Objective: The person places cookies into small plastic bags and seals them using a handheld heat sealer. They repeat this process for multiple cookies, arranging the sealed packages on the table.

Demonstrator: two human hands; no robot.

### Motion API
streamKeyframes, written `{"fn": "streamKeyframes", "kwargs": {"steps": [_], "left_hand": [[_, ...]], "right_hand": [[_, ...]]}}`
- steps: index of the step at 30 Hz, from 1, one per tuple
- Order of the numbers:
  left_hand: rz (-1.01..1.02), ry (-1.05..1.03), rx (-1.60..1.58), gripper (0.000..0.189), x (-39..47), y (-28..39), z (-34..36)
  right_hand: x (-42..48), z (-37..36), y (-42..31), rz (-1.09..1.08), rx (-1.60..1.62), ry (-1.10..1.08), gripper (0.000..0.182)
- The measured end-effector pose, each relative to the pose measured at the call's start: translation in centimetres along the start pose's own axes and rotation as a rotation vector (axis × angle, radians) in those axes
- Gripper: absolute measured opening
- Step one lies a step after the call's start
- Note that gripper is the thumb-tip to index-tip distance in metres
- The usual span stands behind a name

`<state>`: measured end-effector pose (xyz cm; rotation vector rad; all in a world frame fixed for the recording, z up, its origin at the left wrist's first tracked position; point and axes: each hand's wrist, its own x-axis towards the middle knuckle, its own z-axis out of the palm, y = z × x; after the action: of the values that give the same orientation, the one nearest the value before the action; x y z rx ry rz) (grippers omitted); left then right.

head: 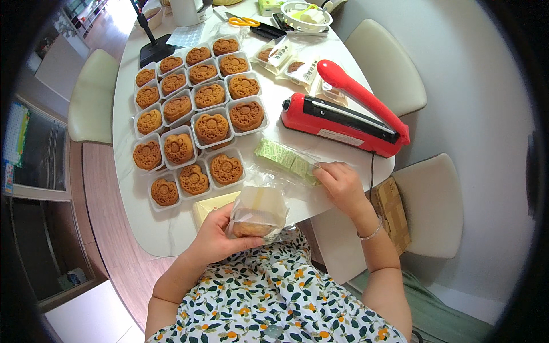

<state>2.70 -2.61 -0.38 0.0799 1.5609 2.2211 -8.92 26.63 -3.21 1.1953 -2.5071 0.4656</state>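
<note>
My left hand (218, 233) holds a translucent wrapper bag (260, 203) near the table's front edge. Inside the bag, towards its lower end, sits a golden-brown moulded cake (251, 229). To the right, the thumb and fingers of my right hand (345, 184) grip the near end of a clear plastic bag of green printed sachets (283, 156), which lies on the tabletop. My fingertips partly hide that end. A pale yellow packet (210, 206) lies beneath and behind my left hand, partly covered.
Rows of flower-shaped moulded cakes (212, 127) in clear plastic trays fill the left side of the marble-look table (146, 231). A red impulse sealer (343, 120) stands right, its arm raised. Behind are wrapped cakes (300, 70), orange-handled scissors (244, 21) and a white basket (296, 25).
</note>
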Motion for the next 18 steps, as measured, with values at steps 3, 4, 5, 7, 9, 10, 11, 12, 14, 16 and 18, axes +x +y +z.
{"fn": "streamKeyframes", "kwargs": {"steps": [3,4,5,7,9,10,11,12,14,16,18], "left_hand": [[-0.006,0.009,-0.027,0.058,0.0,0.2,0.1],[-0.006,0.013,-0.027,0.058,0.0,0.2,0.2],[-0.007,0.016,-0.027,0.057,0.0,0.2,0.2],[0.001,0.011,0.021,0.056,0.0,0.2,0.0],[0.009,0.011,0.043,0.056,0.1,0.1,0.0],[0.012,0.014,0.042,0.055,0.2,0.1,0.1],[0.016,0.016,0.041,0.055,0.2,0.1,0.1],[0.014,0.016,0.037,0.055,0.2,0.1,0.2],[0.01,0.014,0.031,0.055,0.2,0.2,0.3],[0.018,0.006,0.036,0.055,0.2,0.2,0.3],[0.016,0.005,0.038,0.055,0.3,0.2,0.3]], "right_hand": [[0.0,-0.2,0.1,0.007,-0.008,0.01,0.02],[0.0,-0.3,0.1,0.009,-0.014,0.013,0.021],[-0.2,-0.2,0.2,0.041,0.028,0.014,0.022],[-1.0,0.2,0.5,0.108,0.109,0.014,0.023],[-1.6,1.0,0.6,0.22,0.258,0.08,0.024],[-1.8,1.2,0.6,0.276,0.332,0.113,0.025],[-2.1,1.2,0.4,0.34,0.368,0.13,0.026],[-2.0,1.1,0.0,0.404,0.406,0.146,0.026],[-1.9,1.1,-0.6,0.586,0.53,0.193,0.027],[-1.9,1.2,-1.1,0.821,0.698,0.255,0.028],[-1.9,1.3,-1.6,0.908,0.918,0.324,0.024]]}}
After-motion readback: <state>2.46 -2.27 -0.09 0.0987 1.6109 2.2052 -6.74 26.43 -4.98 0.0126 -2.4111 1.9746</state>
